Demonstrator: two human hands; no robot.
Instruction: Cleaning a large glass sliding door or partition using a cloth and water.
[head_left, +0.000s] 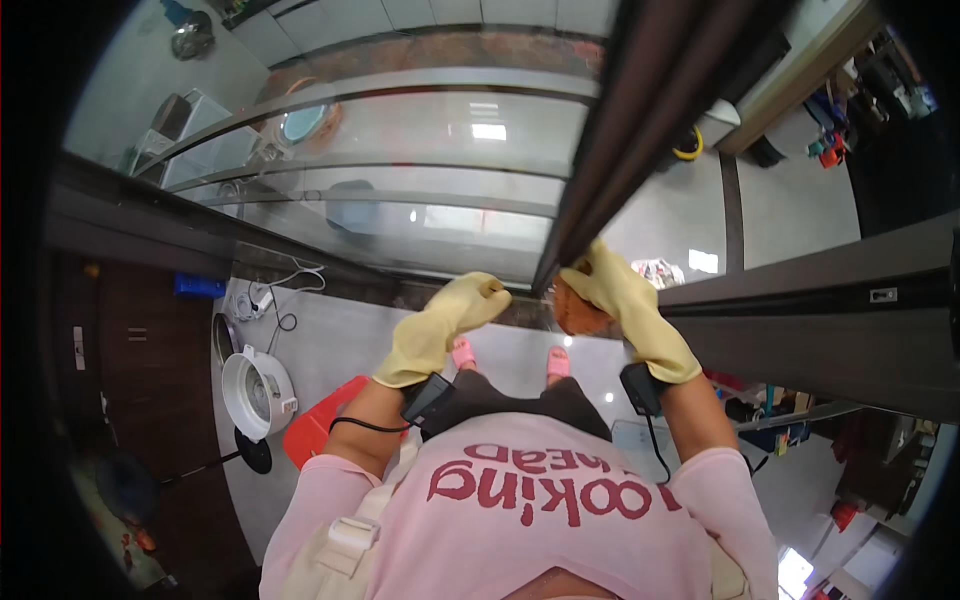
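Note:
Both hands wear pale yellow rubber gloves. My right hand (606, 283) holds an orange cloth (577, 309) against the edge of a dark door frame (637, 112), low in front of me. My left hand (471, 298) is a little to the left of that edge, fingers curled, before the lower part of a glass panel (450, 240) with metal bars across it. Whether anything is inside the curled left fingers cannot be told. Neither palm shows.
A white round appliance tub (256, 394), a red container (322, 420) and a white cable (285, 281) are on the floor at left, with a blue box (199, 286) by dark cabinets. Another dark frame (810, 300) runs along the right. Pink slippers (558, 361) are on my feet.

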